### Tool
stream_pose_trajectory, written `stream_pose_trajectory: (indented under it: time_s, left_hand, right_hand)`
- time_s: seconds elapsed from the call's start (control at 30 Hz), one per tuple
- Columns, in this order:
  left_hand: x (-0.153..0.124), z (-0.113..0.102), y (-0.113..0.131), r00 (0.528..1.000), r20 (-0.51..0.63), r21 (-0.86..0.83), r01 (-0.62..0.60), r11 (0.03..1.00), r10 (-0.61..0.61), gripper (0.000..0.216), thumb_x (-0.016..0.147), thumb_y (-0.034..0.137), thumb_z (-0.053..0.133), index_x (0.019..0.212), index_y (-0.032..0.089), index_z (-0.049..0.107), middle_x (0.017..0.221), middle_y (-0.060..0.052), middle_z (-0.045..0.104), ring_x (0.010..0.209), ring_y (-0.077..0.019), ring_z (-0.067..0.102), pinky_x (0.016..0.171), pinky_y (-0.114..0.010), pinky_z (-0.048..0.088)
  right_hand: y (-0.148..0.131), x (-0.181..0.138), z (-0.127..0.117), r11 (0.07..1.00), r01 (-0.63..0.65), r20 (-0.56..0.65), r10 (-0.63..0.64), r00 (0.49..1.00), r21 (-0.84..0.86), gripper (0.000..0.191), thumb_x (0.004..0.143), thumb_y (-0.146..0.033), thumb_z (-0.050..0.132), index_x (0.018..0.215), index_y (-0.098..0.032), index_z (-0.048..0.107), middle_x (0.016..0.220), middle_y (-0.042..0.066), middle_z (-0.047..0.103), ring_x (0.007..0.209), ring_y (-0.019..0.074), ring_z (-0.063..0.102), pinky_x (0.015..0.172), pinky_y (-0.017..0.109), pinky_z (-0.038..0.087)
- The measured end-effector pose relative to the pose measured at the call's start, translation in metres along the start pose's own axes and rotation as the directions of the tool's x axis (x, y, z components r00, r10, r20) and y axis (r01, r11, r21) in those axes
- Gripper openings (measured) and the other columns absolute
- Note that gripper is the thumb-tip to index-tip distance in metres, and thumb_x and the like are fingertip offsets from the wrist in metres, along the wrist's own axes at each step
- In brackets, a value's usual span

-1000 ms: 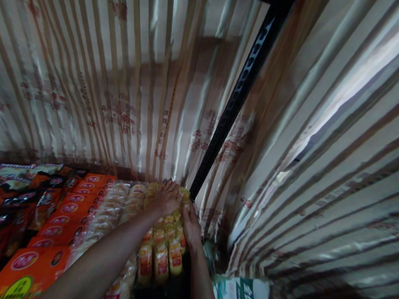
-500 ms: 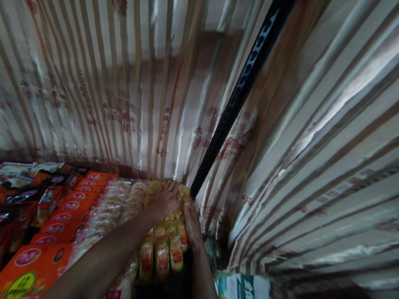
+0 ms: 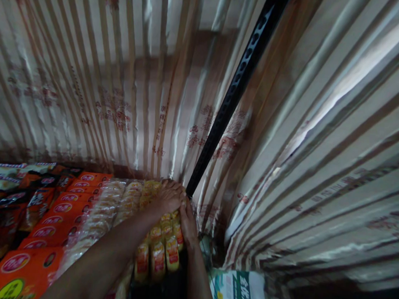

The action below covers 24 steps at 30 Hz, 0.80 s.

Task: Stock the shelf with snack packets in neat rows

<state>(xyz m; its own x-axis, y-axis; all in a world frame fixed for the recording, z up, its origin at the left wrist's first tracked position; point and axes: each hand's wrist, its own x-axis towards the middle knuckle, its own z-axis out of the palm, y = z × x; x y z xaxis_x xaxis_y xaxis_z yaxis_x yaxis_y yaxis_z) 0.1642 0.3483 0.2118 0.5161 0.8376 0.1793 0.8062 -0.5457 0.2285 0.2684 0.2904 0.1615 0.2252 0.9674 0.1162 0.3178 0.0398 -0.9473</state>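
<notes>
My left hand [image 3: 171, 196] lies palm down, unclenched, over the back of the yellow packs [image 3: 158, 259], its fingers pointing away from me toward the wall of sheeting. My right hand [image 3: 188, 219] is stretched along the right-hand edge of the same packs, fingers held fairly straight, its tips right by my left fingers — whether it grasps anything there I cannot tell, as the far side of it is hidden.

The yellow packs run back in rows at the right end of the display, with three at the front standing side by side, red labels toward me. In front of them a bare strip of black shelf [image 3: 157, 297] shows between my forearms.

To their left come clear-wrapped pale packs [image 3: 99, 217], partly covered by my left forearm, then a row of orange packs [image 3: 24, 265] one behind another, and past those some dark glossy bags [image 3: 38, 204].

Behind it all hangs pleated, pale sheeting [image 3: 123, 71] printed with reddish figures. A black perforated post [image 3: 218, 123] slants down to the back right corner, close by my right hand. Right of my right forearm, at the bottom, sits a white and green bag [image 3: 239, 291] — pale characters on its green band.
</notes>
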Motion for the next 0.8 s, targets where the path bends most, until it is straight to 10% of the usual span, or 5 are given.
stream_pose_trajectory:
  time_s: [0.47, 0.8]
  left_hand:
    - [0.002, 0.016, -0.006, 0.998, 0.037, -0.075, 0.054, 0.996, -0.051, 0.051, 0.096, 0.042, 0.017, 0.139, 0.020, 0.034, 0.150, -0.007, 0.025, 0.139, -0.0211, 0.018, 0.111, -0.044, 0.021]
    - [0.000, 0.011, 0.002, 1.000, 0.020, 0.014, 0.020, 1.000, -0.020, 0.045, 0.097, 0.034, 0.020, 0.127, 0.020, 0.050, 0.139, -0.006, 0.045, 0.133, -0.0191, 0.031, 0.111, -0.040, 0.019]
  right_hand:
    - [-0.003, -0.002, 0.000, 0.999, -0.036, -0.015, 0.036, 0.999, 0.002, 0.076, 0.084, -0.068, 0.026, 0.140, -0.017, 0.037, 0.145, 0.009, 0.036, 0.135, 0.0206, 0.029, 0.113, 0.039, 0.016]
    - [-0.003, 0.000, 0.001, 1.000, -0.006, -0.005, 0.006, 1.000, 0.010, 0.075, 0.085, -0.068, 0.023, 0.138, -0.018, 0.040, 0.143, 0.008, 0.039, 0.133, 0.0193, 0.033, 0.112, 0.036, 0.020]
